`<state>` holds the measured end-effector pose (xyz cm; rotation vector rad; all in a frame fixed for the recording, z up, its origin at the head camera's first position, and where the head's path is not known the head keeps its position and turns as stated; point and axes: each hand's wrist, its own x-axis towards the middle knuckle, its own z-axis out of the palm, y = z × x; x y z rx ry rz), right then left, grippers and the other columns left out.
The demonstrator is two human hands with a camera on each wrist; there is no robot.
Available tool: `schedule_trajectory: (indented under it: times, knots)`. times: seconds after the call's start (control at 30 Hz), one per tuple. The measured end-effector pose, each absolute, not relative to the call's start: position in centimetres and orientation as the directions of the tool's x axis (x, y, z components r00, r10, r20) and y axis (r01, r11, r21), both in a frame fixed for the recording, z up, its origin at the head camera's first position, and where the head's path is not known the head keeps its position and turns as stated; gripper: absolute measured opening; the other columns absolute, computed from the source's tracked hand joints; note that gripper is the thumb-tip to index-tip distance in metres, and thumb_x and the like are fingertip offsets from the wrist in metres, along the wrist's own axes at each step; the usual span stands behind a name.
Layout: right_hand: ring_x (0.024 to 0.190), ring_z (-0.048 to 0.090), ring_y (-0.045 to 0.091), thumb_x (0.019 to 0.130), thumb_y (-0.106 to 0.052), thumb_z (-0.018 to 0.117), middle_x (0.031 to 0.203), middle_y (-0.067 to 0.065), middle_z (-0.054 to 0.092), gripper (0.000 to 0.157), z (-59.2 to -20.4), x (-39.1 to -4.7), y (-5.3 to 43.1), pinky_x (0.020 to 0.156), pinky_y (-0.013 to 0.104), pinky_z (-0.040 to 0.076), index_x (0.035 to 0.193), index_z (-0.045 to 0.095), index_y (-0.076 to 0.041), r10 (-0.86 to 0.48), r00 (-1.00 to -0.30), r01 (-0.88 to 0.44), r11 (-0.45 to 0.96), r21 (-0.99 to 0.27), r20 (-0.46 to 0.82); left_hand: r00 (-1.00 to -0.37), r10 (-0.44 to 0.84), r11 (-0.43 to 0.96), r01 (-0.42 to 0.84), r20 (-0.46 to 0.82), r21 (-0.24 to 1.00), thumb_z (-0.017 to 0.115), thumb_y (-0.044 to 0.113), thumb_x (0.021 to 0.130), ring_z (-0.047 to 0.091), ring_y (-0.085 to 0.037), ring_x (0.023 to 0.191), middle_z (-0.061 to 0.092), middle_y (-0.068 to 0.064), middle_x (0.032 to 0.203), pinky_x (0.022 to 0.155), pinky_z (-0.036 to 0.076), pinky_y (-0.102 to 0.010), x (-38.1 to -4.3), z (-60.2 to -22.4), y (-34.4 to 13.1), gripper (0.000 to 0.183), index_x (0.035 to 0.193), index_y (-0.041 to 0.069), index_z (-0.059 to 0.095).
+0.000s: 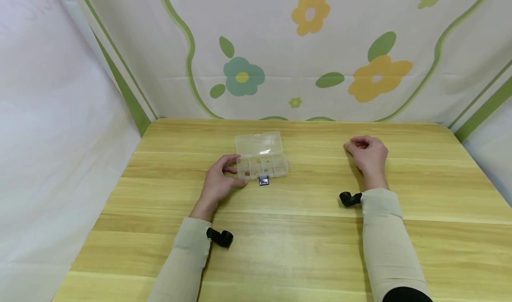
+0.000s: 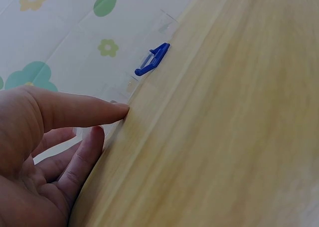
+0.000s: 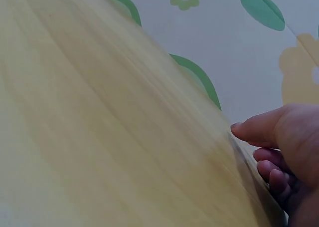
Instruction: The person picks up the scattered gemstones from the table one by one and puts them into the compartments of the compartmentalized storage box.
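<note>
A clear plastic compartment box (image 1: 262, 165) lies on the wooden table with its lid (image 1: 258, 144) swung open toward the back. A blue latch (image 1: 264, 180) hangs at its front edge, and a few small dark bits show in its compartments. My left hand (image 1: 220, 180) grips the box's left end, thumb at the front corner and fingers behind. Well to the right, my right hand (image 1: 369, 154) is low over the table, thumb and index fingertips together, other fingers curled. Whether something tiny is pinched there I cannot tell.
The wooden table (image 1: 304, 240) runs up to a white curtain (image 1: 280, 49) with printed flowers at the back. Another white cloth (image 1: 60, 137) hangs at the left. Black wrist cameras are strapped to both sleeves (image 1: 386, 226).
</note>
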<state>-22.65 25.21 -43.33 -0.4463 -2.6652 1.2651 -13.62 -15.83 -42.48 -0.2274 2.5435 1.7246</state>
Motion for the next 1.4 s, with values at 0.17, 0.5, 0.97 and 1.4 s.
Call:
schedule_trajectory:
  times: [0.17, 0.5, 0.97, 1.4]
  knots:
    - [0.101, 0.058, 0.018, 0.102, -0.037, 0.072, 0.118, 0.009, 0.065, 0.045, -43.5, -23.0, 25.3, 0.086, 0.028, 0.046, 0.137, 0.072, -0.007, 0.305, -0.952, 0.182, 0.629, -0.756, 0.025, -0.988, -0.085, 0.362, -0.148, -0.126, 0.92, 0.092, -0.002, 0.076, 0.063, -0.027, 0.116, 0.068, -0.006, 0.142, 0.101, 0.049, -0.042, -13.6, -42.5, -15.8, 0.076, 0.145, 0.02, 0.067]
    - [0.112, 0.058, 0.034, 0.104, -0.034, 0.068, 0.12, 0.016, 0.065, 0.039, -43.7, -23.4, 25.1, 0.091, 0.039, 0.043, 0.131, 0.076, -0.007, 0.268, -0.961, 0.142, 0.688, -0.712, 0.068, -0.985, -0.101, 0.369, -0.169, -0.142, 0.914, 0.093, 0.0, 0.076, 0.063, -0.027, 0.114, 0.07, -0.012, 0.121, 0.094, 0.047, -0.036, -13.6, -42.5, -15.9, 0.076, 0.144, 0.023, 0.067]
    - [0.115, 0.059, 0.033, 0.103, -0.033, 0.072, 0.119, 0.015, 0.067, 0.036, -43.4, -23.3, 25.0, 0.092, 0.036, 0.044, 0.126, 0.078, -0.006, 0.29, -0.955, 0.159, 0.665, -0.729, 0.056, -0.986, -0.096, 0.358, -0.164, -0.138, 0.919, 0.094, 0.0, 0.075, 0.063, -0.026, 0.114, 0.07, -0.012, 0.123, 0.094, 0.048, -0.035, -13.6, -42.5, -15.8, 0.076, 0.143, 0.023, 0.068]
    - [0.093, 0.059, 0.009, 0.101, -0.04, 0.073, 0.109, 0.0, 0.066, 0.039, -42.7, -23.2, 23.6, 0.081, 0.025, 0.048, 0.125, 0.078, -0.01, 0.304, -0.952, 0.21, 0.564, -0.799, -0.036, -0.985, -0.096, 0.358, -0.166, -0.141, 0.919, 0.093, -0.001, 0.075, 0.063, -0.026, 0.113, 0.07, -0.011, 0.123, 0.094, 0.047, -0.035, -13.7, -42.7, -15.9, 0.076, 0.143, 0.023, 0.068]
